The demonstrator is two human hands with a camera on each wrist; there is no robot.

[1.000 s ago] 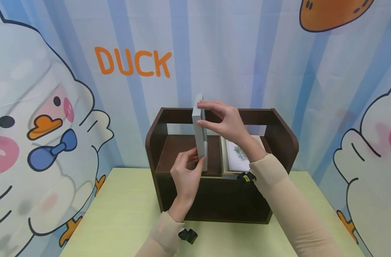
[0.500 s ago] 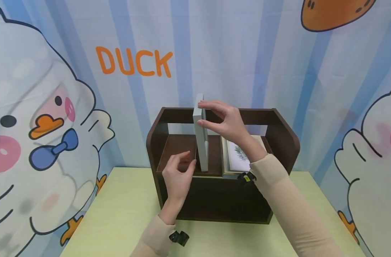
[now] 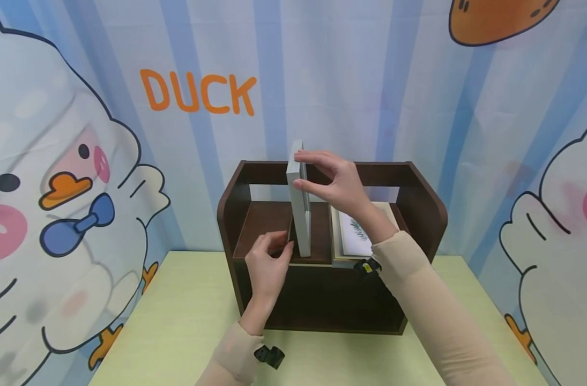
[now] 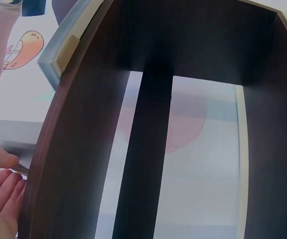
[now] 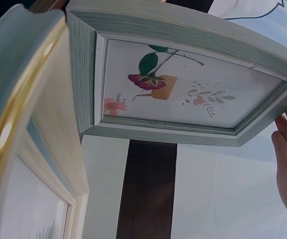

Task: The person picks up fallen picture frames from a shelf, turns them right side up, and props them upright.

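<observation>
A pale grey-green picture frame stands upright and almost edge-on on the dark brown shelf. Its front, with a pressed rose and flower print, shows in the right wrist view. My right hand holds the frame by its upper near edge, thumb below the other fingers. Left of the frame, my left hand pinches a thin dark strip between thumb and forefinger. The strip seems to be the frame's back stand, though its joint with the frame is hidden.
More frames, one with a green leaf print, sit on the shelf's right part. High side panels and a back rail bound the shelf. It stands on a pale yellow-green table before a striped curtain.
My left hand has left the frame's lower edge, shifted left, and now pinches the thin strip. The frame and my right hand have stayed nearly still.
</observation>
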